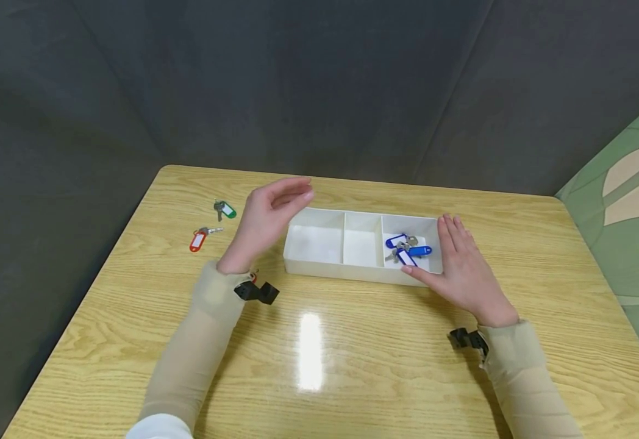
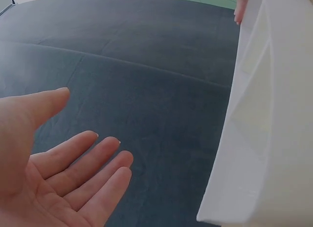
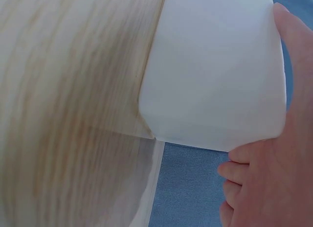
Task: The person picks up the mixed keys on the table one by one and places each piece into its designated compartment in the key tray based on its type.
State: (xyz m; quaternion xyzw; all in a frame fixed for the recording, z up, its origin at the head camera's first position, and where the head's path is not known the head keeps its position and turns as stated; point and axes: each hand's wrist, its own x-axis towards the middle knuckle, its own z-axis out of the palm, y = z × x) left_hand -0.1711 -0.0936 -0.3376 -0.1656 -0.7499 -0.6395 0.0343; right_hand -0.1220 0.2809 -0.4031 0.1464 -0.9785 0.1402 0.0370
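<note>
White box: right hand lies straight-fingered against its end, presumably steadying it; blue-tagged keys sit in the right compartment. Left hand, fingers relaxed, holds nothing.

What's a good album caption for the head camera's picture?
Right hand against a white divided tray, blue-tagged keys in its right compartment; empty left hand hovers near the other end.

Blue-tagged keys lie rightmost in a white, three-compartment tray.
</note>
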